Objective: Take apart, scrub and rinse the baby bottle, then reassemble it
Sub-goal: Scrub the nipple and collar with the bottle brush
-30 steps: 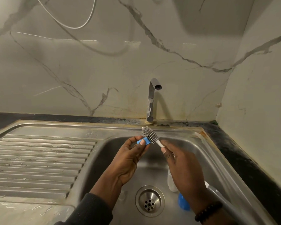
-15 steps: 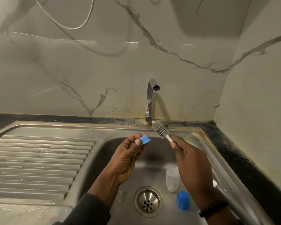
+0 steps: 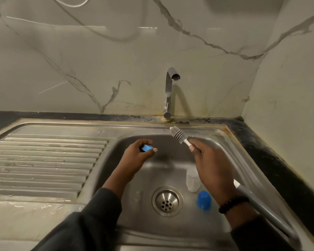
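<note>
Head view: the left hand pinches a small blue bottle ring between thumb and fingertips, held above the basin of the stainless sink. The right hand grips the bottle brush close behind its grey bristle head; the handle runs back under the palm and out past the wrist toward the lower right. The brush's long axis points up and to the left, with the bristle tip just to the right of the ring and slightly farther from the camera, the 2 parts apart. The clear bottle body stands on the basin floor, partly behind the right hand, and the blue cap lies just in front of it, near the drain. The tap shows no running water. Judgement: the ring is the part in work; scrubbing requires closing the gap leftward along the brush axis, or bringing the ring rightward onto the bristles. The bottle body lies nearer the right hand.
</note>
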Tool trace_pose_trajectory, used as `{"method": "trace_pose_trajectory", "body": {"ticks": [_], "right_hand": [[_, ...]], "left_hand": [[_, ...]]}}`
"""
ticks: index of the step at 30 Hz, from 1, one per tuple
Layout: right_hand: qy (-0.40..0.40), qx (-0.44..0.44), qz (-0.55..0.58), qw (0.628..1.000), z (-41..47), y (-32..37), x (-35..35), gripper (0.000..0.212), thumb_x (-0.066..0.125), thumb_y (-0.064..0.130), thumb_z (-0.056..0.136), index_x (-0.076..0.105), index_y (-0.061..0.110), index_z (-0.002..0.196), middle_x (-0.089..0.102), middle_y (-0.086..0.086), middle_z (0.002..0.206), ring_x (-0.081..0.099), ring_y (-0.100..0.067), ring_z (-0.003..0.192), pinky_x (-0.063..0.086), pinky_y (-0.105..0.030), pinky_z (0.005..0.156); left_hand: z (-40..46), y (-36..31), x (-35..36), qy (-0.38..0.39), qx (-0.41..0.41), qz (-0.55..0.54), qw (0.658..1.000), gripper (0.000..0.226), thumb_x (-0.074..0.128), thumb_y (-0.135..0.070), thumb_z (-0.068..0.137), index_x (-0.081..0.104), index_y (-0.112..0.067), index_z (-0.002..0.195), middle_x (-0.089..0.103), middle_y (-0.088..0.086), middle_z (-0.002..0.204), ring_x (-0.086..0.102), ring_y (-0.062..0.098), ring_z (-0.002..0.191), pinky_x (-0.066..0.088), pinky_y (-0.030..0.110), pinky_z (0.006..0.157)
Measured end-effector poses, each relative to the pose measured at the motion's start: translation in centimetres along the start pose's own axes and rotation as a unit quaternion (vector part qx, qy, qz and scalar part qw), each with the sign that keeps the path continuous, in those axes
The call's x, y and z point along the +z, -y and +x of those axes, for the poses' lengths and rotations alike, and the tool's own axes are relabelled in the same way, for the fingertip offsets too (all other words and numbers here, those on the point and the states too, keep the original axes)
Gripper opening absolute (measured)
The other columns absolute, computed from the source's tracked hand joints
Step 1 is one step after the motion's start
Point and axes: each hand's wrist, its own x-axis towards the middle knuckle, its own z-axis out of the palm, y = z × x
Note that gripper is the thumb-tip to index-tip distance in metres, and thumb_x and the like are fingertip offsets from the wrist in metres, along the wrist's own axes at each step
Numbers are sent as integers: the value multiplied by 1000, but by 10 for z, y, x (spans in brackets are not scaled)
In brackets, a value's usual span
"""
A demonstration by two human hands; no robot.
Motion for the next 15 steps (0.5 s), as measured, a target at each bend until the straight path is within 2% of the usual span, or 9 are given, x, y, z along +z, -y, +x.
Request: {"method": "trace_pose_trajectory", "body": {"ticks": [3, 5, 7, 10, 11, 15], "right_hand": [[5, -1, 1, 1000, -3, -1, 3, 29, 47, 36, 100, 60, 34, 126, 70, 7, 88, 62, -13, 75, 56, -39, 70], [8, -1, 9, 1000, -3, -2, 4, 29, 47, 37, 100, 59, 34, 126, 71, 6, 89, 64, -16, 78, 56, -40, 71], [19, 1, 11, 1000, -2, -3, 5, 31, 45, 38, 100, 58, 35, 128, 70, 6, 85, 63, -15, 75, 55, -41, 71], [39, 6, 17, 999, -1, -5, 11, 32, 43, 41, 99, 55, 38, 129, 71, 6, 87, 64, -15, 76, 56, -43, 72], [43, 6, 18, 999, -1, -6, 12, 33, 43, 42, 99, 55, 39, 129, 72, 6, 88, 65, -15, 77, 56, -43, 72], [46, 5, 9, 999, 0, -10, 17, 31, 43, 43, 99, 56, 40, 127, 69, 7, 81, 63, -15, 72, 55, -43, 69]], "left_hand": [[15, 26, 2, -9, -9, 165, 986, 36, 72, -30, 87, 60, -18, 118, 62, -1, 107, 62, 12, 93, 44, 16, 71], [25, 42, 1, 30, -9, 260, 965, 36, 72, -32, 87, 60, -16, 117, 62, 0, 107, 61, 15, 97, 43, 19, 76], [34, 56, 1, 102, -2, 324, 941, 37, 74, -31, 86, 61, -17, 118, 63, 1, 113, 59, 16, 103, 44, 23, 84], [50, 66, 5, 171, 33, 452, 875, 39, 74, -36, 84, 59, -27, 118, 61, -6, 121, 51, 21, 118, 37, 34, 98], [54, 67, 7, 170, 41, 477, 861, 40, 73, -36, 83, 58, -28, 119, 59, -9, 121, 47, 21, 119, 34, 36, 98], [67, 85, 17, 218, 12, 404, 888, 48, 76, -18, 82, 56, -23, 125, 59, 1, 127, 56, 19, 119, 44, 31, 100]]}}
